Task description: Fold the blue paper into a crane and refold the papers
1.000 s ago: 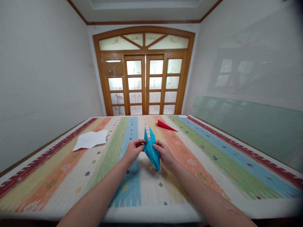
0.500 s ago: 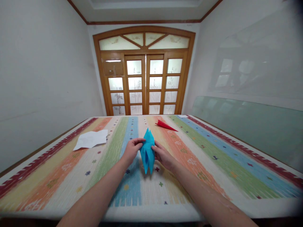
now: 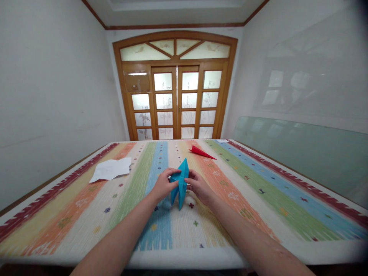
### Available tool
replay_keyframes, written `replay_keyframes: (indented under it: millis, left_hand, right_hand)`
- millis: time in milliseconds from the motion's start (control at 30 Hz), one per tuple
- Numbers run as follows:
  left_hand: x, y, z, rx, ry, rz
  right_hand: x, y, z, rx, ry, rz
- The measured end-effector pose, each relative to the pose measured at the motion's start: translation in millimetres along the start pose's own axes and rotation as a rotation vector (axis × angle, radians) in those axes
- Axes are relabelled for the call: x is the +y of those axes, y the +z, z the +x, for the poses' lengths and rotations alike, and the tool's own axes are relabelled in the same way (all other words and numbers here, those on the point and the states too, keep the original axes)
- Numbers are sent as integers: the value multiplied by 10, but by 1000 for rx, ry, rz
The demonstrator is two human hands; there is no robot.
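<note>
Over the middle of the table's near half, blue folded paper (image 3: 183,177) held between both hands, long points up and two points down; can't tell if the lower tips touch the table (image 3: 71,214). Left hand (image 3: 164,185): thumb and fingers pinched on the paper's left side, fingers partly across its face. Right hand (image 3: 201,188): clamped on its right edge, thumb on the near face. Red folded paper (image 3: 201,152) lies beyond, slightly right, apart from both hands. White creased sheet (image 3: 111,170) flat at left, well apart. Small white piece (image 3: 222,141) near far edge, right. Striped cloth (image 3: 244,191) covers table. Wood-framed glass doors (image 3: 176,103) behind.
</note>
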State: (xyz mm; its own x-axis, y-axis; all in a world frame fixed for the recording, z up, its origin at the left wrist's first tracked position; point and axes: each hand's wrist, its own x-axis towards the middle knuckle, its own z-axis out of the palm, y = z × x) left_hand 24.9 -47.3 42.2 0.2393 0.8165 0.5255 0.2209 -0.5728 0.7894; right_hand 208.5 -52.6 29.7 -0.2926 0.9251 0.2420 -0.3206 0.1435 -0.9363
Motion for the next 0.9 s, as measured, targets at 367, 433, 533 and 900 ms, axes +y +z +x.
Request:
replay_keyframes:
  millis: [367,433,533,900]
  left_hand:
    - [-32,56,-41,-66,155,216]
    - [-34,60,-47,-63,172,252]
    - [-21,63,-53,-54,177,273]
    - [-42,62,-52,-42,146,176]
  right_hand:
    - [31,-29,10,55,32,-32]
    - [24,-18,8,54,38,-25]
    - [12,-4,7,50,38,-7]
    - [-48,16,-13,52,61,36]
